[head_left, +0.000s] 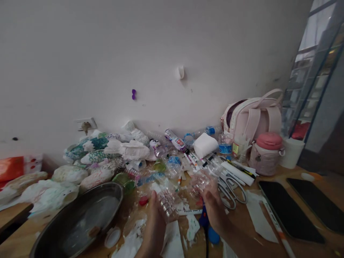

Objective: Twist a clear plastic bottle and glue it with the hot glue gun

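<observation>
**Left hand [154, 224] and right hand [213, 204] hold clear plastic above a littered wooden table [16, 247]**

Along the table's far edge, against a pale wall, lies a heap of paper-covered shapes [99, 154], with clear bottles to its right. A dark oval basin [77, 218] fills the near left corner. A pink backpack [260, 120] stands toward the far right corner; in front of it are a pink-lidded flask [267, 154] and a white cup [293, 152]. Two dark phones lie along the right side. Markers, grey-handled scissors [232, 191] and a white block [206, 145] crowd the space beyond the right hand. Paper scraps, a red cap [143, 200] and a blue cap [214, 235] surround the hands.

Both forearms reach in from the near side. The left hand, thumb upright, grips a ribbed clear bottle [168, 202] near the table's middle; its fingers are mostly hidden. The right hand curls around a clear plastic piece [200, 182], just beside that bottle, apart from it.

Several bottles carry blue labels, too blurred to read. A white marker [190, 212] between the hands bears upside-down lettering, perhaps "soima".
</observation>
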`<state>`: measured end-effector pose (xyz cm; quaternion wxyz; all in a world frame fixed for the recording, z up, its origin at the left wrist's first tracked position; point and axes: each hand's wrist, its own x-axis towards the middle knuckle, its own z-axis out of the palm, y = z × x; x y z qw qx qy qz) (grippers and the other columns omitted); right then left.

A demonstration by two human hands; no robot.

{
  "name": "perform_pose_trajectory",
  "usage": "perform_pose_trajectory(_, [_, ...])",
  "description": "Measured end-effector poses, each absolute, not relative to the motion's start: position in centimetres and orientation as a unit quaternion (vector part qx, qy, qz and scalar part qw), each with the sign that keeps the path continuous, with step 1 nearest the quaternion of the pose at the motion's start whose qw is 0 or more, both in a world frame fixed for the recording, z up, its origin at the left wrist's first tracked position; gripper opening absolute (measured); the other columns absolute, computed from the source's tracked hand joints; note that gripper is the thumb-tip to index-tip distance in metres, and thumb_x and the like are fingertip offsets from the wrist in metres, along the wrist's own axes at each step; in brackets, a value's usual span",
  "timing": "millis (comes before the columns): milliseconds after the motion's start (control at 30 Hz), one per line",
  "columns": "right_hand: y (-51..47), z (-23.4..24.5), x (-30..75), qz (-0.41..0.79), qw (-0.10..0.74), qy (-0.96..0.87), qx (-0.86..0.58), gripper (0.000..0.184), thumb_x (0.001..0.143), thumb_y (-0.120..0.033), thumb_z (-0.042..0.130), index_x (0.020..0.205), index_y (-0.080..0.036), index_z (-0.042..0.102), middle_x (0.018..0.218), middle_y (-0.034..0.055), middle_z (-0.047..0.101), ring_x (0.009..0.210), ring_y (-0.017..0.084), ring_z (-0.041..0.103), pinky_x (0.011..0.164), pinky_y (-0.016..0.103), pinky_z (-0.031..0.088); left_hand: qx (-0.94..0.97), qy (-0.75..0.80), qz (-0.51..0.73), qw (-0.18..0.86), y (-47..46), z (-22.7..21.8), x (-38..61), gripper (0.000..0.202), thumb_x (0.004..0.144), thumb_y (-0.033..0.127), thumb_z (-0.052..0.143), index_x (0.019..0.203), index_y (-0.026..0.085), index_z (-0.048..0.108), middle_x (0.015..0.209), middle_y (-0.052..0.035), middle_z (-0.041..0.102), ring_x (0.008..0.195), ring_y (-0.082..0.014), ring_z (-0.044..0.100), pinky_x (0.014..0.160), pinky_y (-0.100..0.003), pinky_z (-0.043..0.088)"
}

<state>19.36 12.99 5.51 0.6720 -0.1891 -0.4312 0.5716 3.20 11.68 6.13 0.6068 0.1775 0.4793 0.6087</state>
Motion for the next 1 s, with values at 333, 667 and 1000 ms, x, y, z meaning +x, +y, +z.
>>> perform_pose_trajectory(333, [12.5, 6.3, 18.2, 0.511, 0.673, -0.469, -0.257, 0.048, 0.078, -0.060, 0.065, 0.116, -0.031, 0.060, 0.119, 0.0021, 0.066, 0.116, 0.023, 0.057, 0.099, 0.032, 0.044, 0.223, 0.322, 0.651, 0.650, 10.0, 7.4, 3.8, 0.044, 0.070, 0.036, 0.077, 0.108, 0.023, 0.061, 0.094, -0.0037, 0.074, 0.084, -0.0202, 0.069, 0.072, -0.032, 0.055])
perform_pose_trajectory(667, [13.1, 7.8, 19.1, 0.526, 0.661, -0.406, -0.349, 0.070, 0.071, -0.071, 0.063, 0.123, -0.025, 0.056, 0.123, 0.0073, 0.063, 0.116, 0.028, 0.056, 0.099, 0.037, 0.044, 0.440, 0.359, 0.584, 0.581, 10.5, 4.1, 5.2, 0.063, 0.048, 0.042, 0.089, 0.089, 0.024, 0.046, 0.071, 0.0021, 0.068, 0.059, -0.0120, 0.060, 0.055, -0.021, 0.041])
perform_pose_trajectory(1000, [12.3, 6.6, 18.2, 0.652, 0.576, -0.380, -0.315, 0.057, 0.078, -0.056, 0.063, 0.124, -0.024, 0.051, 0.114, 0.0033, 0.067, 0.100, 0.024, 0.062, 0.087, 0.032, 0.047, 0.440, 0.302, 0.489, 0.690, 9.4, 4.8, 5.0, 0.049, 0.057, 0.049, 0.082, 0.091, 0.022, 0.059, 0.088, -0.0050, 0.073, 0.084, -0.0263, 0.068, 0.077, -0.036, 0.047])
